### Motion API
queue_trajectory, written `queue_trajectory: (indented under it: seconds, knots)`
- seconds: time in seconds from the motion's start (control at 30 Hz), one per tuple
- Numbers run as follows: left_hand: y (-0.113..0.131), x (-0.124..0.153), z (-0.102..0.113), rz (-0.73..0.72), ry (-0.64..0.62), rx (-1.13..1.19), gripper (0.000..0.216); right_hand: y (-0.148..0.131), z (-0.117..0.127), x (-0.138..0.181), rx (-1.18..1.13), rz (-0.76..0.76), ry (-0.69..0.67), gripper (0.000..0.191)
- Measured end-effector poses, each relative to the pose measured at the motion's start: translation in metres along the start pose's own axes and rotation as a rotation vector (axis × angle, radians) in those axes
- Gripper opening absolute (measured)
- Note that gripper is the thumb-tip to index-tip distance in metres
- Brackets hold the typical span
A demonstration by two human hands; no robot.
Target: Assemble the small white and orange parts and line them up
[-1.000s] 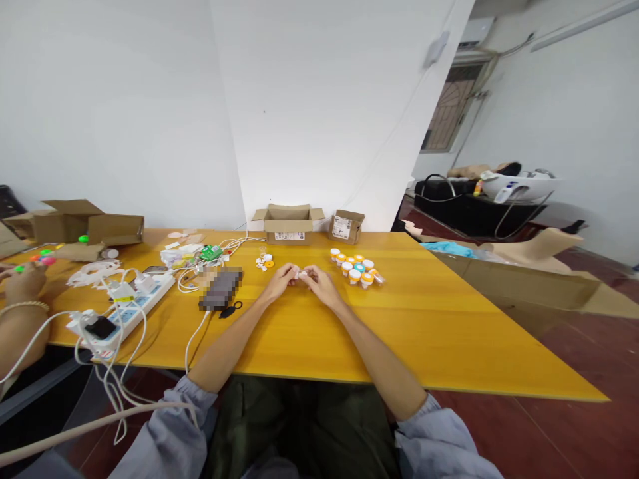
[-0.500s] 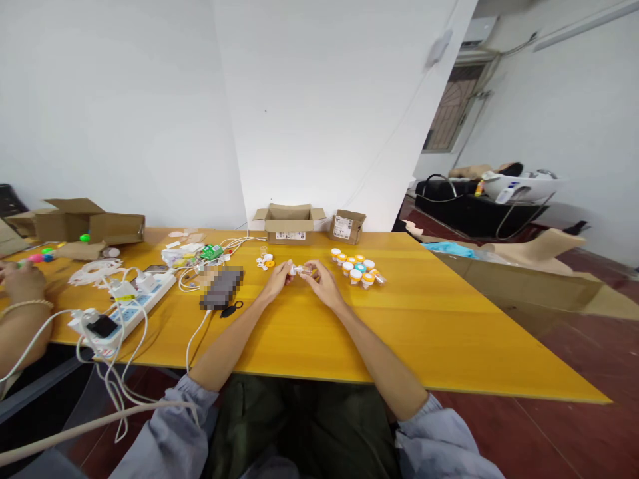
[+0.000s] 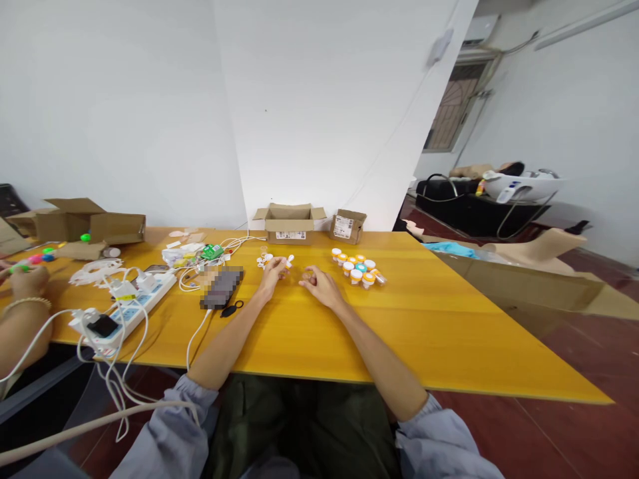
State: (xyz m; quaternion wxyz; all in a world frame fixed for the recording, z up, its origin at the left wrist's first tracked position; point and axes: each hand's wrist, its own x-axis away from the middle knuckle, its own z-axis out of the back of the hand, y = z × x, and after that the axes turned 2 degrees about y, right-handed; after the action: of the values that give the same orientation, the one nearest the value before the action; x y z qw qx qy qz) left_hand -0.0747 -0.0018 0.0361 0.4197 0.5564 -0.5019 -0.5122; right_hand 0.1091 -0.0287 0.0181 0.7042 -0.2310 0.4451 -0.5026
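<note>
My left hand (image 3: 272, 276) pinches a small white plastic piece (image 3: 289, 261) between thumb and fingers, tilted up over the table. To its right, my right hand (image 3: 323, 287) has its fingers curled around something small that looks clear; its kind cannot be made out. A gap of bare table separates the two hands. Right of my right hand stands a cluster of small clear jars (image 3: 360, 268) with white, orange and blue lids; one at its right edge seems to lie on its side. Close beyond my left hand are small white pieces (image 3: 261, 261), partly hidden by it.
Two cardboard boxes, an open one (image 3: 289, 230) and a smaller one (image 3: 348, 227), stand against the wall. On the left are a dark blurred-out device (image 3: 222, 287), a power strip (image 3: 134, 313) with cables, and another person's hand (image 3: 27, 283) near coloured balls.
My hands have moved apart. The left went leftward with the white piece, which was between both hands before. My right hand stays nearly in place, its fingers more curled.
</note>
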Motion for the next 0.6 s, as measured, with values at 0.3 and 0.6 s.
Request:
queue_trajectory:
  seconds: [0.3,0.6]
  knots:
    - [-0.0002,0.0006,-0.0005,0.002,0.047,0.021,0.031,-0.0029,0.0015,0.0011,-0.039,0.009,0.01,0.03]
    - [0.0064,0.0035,-0.0038,-0.04,0.158,0.043,0.024,-0.0044,0.0001,0.0015,-0.011,0.055,-0.003,0.019]
